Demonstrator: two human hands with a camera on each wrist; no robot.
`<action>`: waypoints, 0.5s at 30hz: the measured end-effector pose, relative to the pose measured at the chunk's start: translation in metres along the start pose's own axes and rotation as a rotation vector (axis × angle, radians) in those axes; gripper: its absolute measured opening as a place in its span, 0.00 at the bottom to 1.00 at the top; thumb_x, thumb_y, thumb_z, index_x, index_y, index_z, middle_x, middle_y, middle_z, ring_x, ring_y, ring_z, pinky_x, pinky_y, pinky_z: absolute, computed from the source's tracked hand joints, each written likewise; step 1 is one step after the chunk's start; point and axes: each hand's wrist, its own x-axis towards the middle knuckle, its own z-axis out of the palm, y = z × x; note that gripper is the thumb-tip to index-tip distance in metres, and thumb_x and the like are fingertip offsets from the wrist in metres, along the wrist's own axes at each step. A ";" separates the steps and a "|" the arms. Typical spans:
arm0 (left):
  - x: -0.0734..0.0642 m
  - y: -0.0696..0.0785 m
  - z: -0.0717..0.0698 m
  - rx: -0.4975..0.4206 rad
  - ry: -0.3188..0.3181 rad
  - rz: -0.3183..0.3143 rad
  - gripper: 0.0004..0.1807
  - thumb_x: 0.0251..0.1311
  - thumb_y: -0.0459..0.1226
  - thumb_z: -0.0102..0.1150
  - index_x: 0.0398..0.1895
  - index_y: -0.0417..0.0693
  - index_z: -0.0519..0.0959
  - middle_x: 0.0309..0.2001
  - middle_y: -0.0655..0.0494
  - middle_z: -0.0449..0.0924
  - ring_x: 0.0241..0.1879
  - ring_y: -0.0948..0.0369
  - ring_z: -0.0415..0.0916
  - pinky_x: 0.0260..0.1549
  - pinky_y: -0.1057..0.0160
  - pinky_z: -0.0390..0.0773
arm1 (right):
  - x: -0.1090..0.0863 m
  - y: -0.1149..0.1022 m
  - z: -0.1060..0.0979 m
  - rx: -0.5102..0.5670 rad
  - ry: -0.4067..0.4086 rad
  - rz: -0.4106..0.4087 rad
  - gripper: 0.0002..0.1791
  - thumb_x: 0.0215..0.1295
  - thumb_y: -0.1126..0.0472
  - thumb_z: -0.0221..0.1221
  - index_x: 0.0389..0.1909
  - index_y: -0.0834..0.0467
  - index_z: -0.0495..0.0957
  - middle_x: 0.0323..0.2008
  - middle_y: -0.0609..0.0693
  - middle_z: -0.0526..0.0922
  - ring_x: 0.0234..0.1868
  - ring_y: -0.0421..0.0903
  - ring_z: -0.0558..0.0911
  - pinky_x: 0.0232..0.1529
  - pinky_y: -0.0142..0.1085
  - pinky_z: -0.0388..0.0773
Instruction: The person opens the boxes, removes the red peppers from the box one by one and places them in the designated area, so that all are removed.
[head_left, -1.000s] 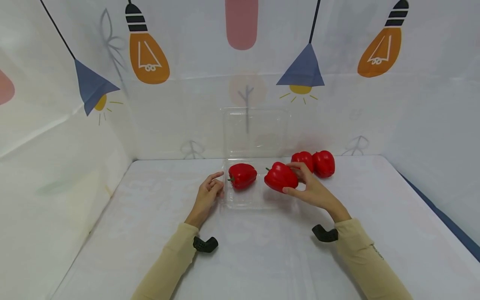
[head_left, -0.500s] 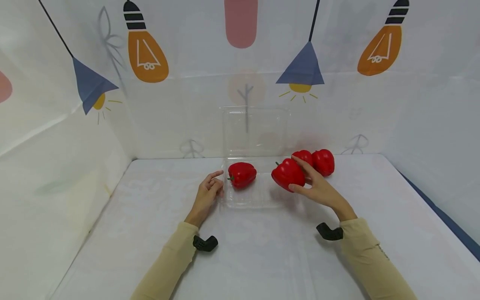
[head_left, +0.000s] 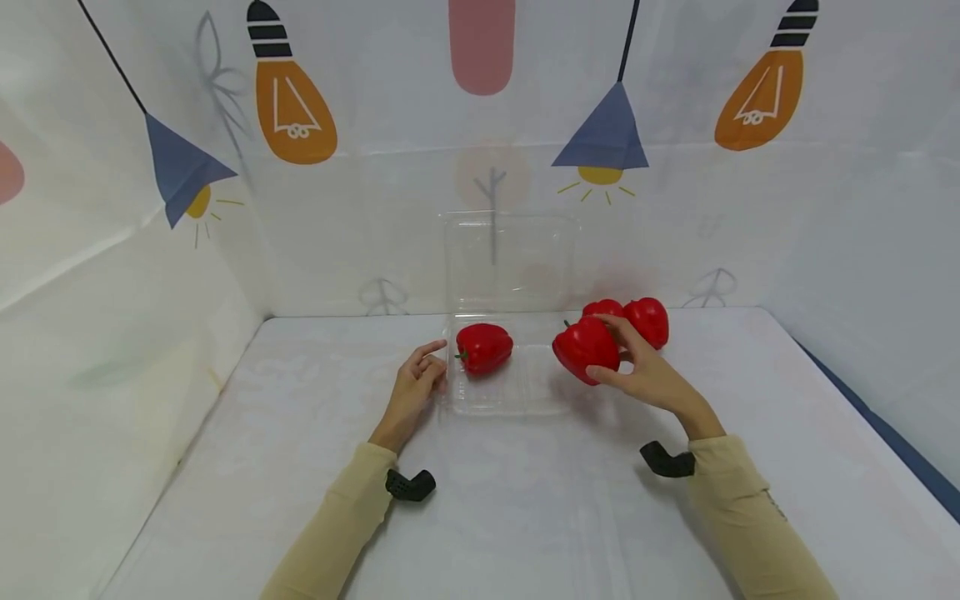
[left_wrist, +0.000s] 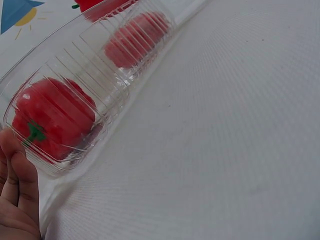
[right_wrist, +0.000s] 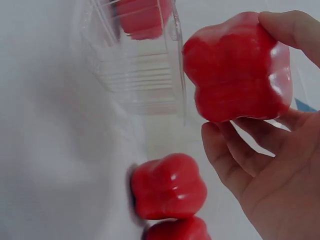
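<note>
Held pepper (head_left: 582, 348) & R hand (head_left: 645, 379) have shifted right vs. 1 sec ago, now up off the table (head_left: 510, 517) by the box's (head_left: 517, 407) right end. R hand grips it, thumb near side, fingers far side. L hand (head_left: 412, 387) is at box's left edge, index straight-ish, others loosely bent. Boxed pepper (head_left: 485, 348) lies at left, stem left. Other 2 peppers (head_left: 648, 322) sit side by side, far right. Lid (head_left: 517, 258) stands up, far side.
</note>
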 end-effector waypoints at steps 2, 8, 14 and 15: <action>0.000 0.000 0.000 0.003 -0.002 0.005 0.20 0.68 0.33 0.48 0.62 0.48 0.68 0.26 0.58 0.71 0.23 0.65 0.67 0.25 0.71 0.69 | 0.000 0.001 -0.002 0.007 0.005 -0.003 0.48 0.52 0.51 0.68 0.70 0.46 0.50 0.64 0.55 0.61 0.61 0.60 0.65 0.44 0.48 0.81; 0.001 -0.001 0.000 0.008 0.007 0.003 0.19 0.67 0.33 0.48 0.61 0.48 0.68 0.25 0.58 0.71 0.22 0.65 0.67 0.25 0.71 0.70 | 0.001 0.004 -0.007 0.013 0.020 -0.049 0.50 0.53 0.53 0.68 0.71 0.43 0.46 0.66 0.54 0.59 0.63 0.59 0.63 0.46 0.50 0.80; 0.000 0.000 0.001 0.023 0.018 -0.010 0.19 0.68 0.34 0.48 0.61 0.48 0.68 0.26 0.56 0.71 0.22 0.65 0.67 0.25 0.71 0.69 | -0.002 0.004 -0.010 -0.008 0.019 -0.019 0.49 0.56 0.50 0.66 0.73 0.41 0.46 0.67 0.54 0.58 0.65 0.59 0.61 0.49 0.53 0.78; 0.000 0.000 0.001 0.023 0.018 -0.010 0.19 0.68 0.34 0.48 0.61 0.49 0.68 0.26 0.56 0.71 0.22 0.65 0.67 0.25 0.71 0.69 | -0.003 0.003 -0.010 -0.016 0.020 -0.007 0.49 0.56 0.49 0.65 0.72 0.42 0.46 0.67 0.55 0.58 0.65 0.59 0.61 0.49 0.52 0.78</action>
